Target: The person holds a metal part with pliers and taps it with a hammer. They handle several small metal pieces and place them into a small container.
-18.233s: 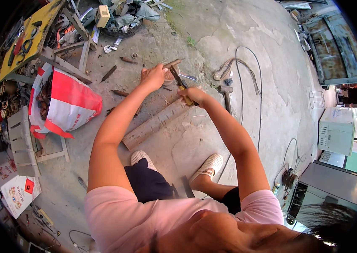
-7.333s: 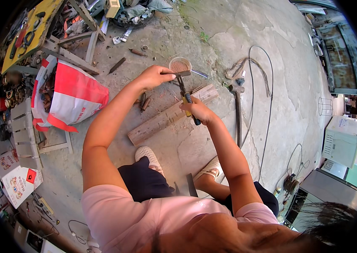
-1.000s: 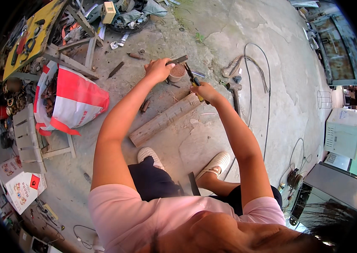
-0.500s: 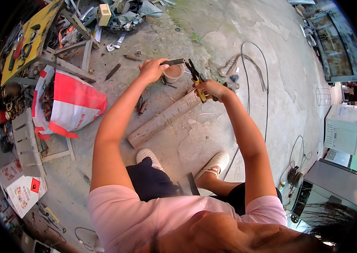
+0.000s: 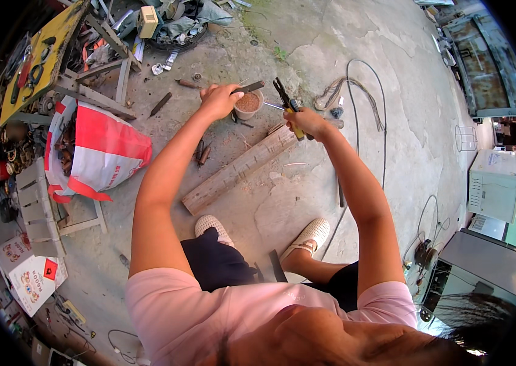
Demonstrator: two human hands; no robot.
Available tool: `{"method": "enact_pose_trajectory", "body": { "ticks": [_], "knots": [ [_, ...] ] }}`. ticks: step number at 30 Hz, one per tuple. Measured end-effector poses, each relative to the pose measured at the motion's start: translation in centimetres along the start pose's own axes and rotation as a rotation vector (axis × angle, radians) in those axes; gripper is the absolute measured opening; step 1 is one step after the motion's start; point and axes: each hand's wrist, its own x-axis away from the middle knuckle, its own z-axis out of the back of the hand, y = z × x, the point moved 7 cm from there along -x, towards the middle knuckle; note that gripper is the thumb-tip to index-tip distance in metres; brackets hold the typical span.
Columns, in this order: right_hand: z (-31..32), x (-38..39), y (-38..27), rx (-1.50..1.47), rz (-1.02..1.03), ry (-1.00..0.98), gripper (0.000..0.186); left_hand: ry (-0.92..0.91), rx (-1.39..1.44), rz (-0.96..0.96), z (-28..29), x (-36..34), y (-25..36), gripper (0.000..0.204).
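Note:
My left hand [image 5: 216, 100] grips a dark narrow piece [image 5: 252, 86], holding it across a whitish cup of reddish-brown granules [image 5: 247, 104]. My right hand [image 5: 306, 124] grips yellow-and-black pliers [image 5: 281, 91], jaws pointing up and apart from that piece, right of the cup. A thin silvery rod [image 5: 273, 104] lies beside the cup. Below them a weathered wooden plank [image 5: 231, 175] lies diagonally on the concrete floor [image 5: 337, 49]. Small rusty cylinders [image 5: 204, 155] lie left of the plank. A hammer [image 5: 335, 123] is partly hidden behind my right hand and forearm.
Left are a red-and-white bag of rusty pieces [image 5: 102, 146], a yellow-topped bench with tools [image 5: 56, 24], a slatted seat [image 5: 35, 213] and a white carton [image 5: 23, 280]. Cables [image 5: 383, 152] trail at right, near white appliances [image 5: 490, 186]. My shoes [image 5: 310, 235] flank the plank's near end.
Since a second ago, the pliers and my right hand have moved right, away from the dark piece, and my left hand has shifted slightly left, still holding that piece.

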Motion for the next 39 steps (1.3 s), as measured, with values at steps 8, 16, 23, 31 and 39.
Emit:
{"method": "enact_pose_trajectory", "body": {
  "ticks": [8, 16, 23, 31, 39],
  "knots": [
    [-4.0, -0.5, -0.1, -0.104, -0.059, -0.065, 0.027, 0.002, 0.058, 0.076, -0.6, 0.0, -0.3, 0.042],
    [-2.7, -0.8, 2.4, 0.077, 0.036, 0.267, 0.040, -0.073, 0.596, -0.016, -3.7, -0.8, -2.4, 0.037],
    [-4.1, 0.4, 7.6, 0.038, 0.039, 0.415, 0.056, -0.141, 0.790, 0.055, -4.2, -0.3, -1.9, 0.041],
    [-3.4, 1.7, -0.3, 0.077, 0.236, 0.553, 0.048, -0.143, 0.897, 0.050, -4.3, -0.3, -2.2, 0.045],
    [-0.8, 1.1, -3.4, 0.287, 0.293, 0.716, 0.048, -0.073, 0.738, 0.039, -3.8, -0.6, -2.4, 0.041]
  ]
}}
